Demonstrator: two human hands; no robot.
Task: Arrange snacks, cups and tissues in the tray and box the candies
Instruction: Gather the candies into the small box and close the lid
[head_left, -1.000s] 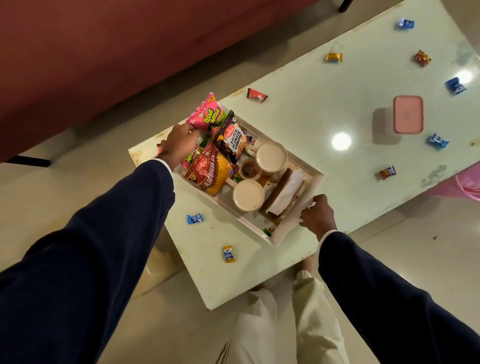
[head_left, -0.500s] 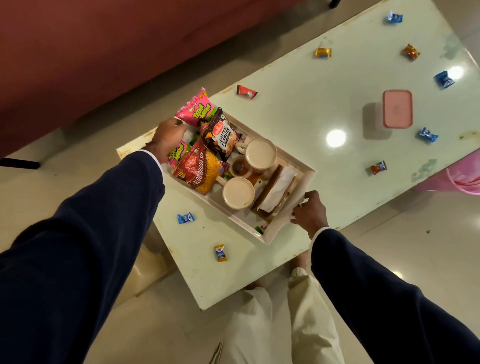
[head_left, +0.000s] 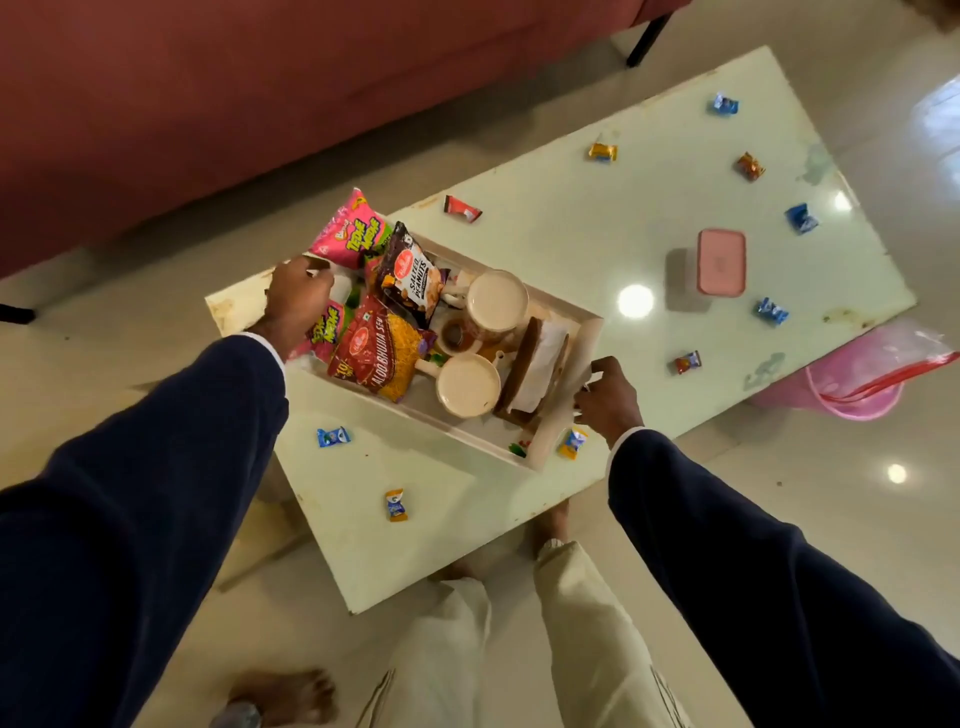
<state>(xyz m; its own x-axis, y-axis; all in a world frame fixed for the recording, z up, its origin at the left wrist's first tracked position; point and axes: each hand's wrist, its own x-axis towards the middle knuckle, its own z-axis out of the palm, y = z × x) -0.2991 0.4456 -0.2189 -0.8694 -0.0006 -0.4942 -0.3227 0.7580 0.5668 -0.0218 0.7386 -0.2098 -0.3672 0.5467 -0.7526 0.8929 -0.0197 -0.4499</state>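
A person's left hand (head_left: 298, 299) and right hand (head_left: 605, 397) grip opposite ends of a tray (head_left: 470, 434) on a pale bench (head_left: 545, 244), fingers curled over its rim; it holds snack packets (head_left: 384, 353), 2 cups (head_left: 467, 385) and tissues (head_left: 540, 371). Wrapped candies (head_left: 333, 436) lie scattered around a pink-lidded box (head_left: 721, 262).

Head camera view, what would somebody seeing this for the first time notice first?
First, the white rectangular tray at the near end of the pale green table, crowded with bright snack packets, two cream cups and tissues, gripped at opposite ends by the left hand and right hand. Next, wrapped candies scattered over the table around a closed pink lidded box.
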